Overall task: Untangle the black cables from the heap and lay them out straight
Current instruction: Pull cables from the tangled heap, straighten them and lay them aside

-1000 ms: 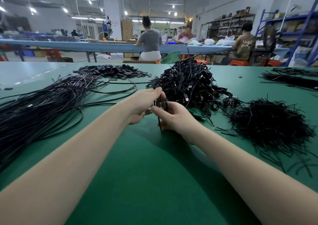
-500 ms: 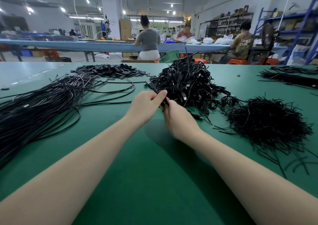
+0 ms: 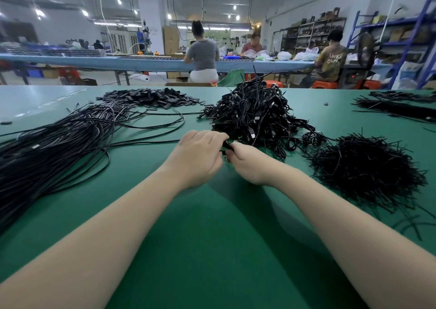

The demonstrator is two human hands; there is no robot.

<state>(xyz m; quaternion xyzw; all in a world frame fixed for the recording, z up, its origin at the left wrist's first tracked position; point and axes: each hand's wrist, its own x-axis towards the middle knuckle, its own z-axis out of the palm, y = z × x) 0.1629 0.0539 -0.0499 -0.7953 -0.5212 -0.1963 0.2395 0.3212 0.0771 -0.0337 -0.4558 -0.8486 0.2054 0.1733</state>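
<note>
A tall heap of tangled black cables sits on the green table just beyond my hands. My left hand and my right hand meet knuckle to knuckle in front of the heap, both curled round a small coiled black cable that shows only as a short dark piece between them. The rest of that cable is hidden by my fingers. A broad sheaf of long straightened black cables lies to the left.
A bristly pile of short black ties lies to the right. Flat black pieces are heaped at the back left, more cable bundles at the far right. People sit at a blue bench behind.
My hands have closed together over the small cable and dropped lower toward the table; the upright loops seen a second ago are now hidden between them.
</note>
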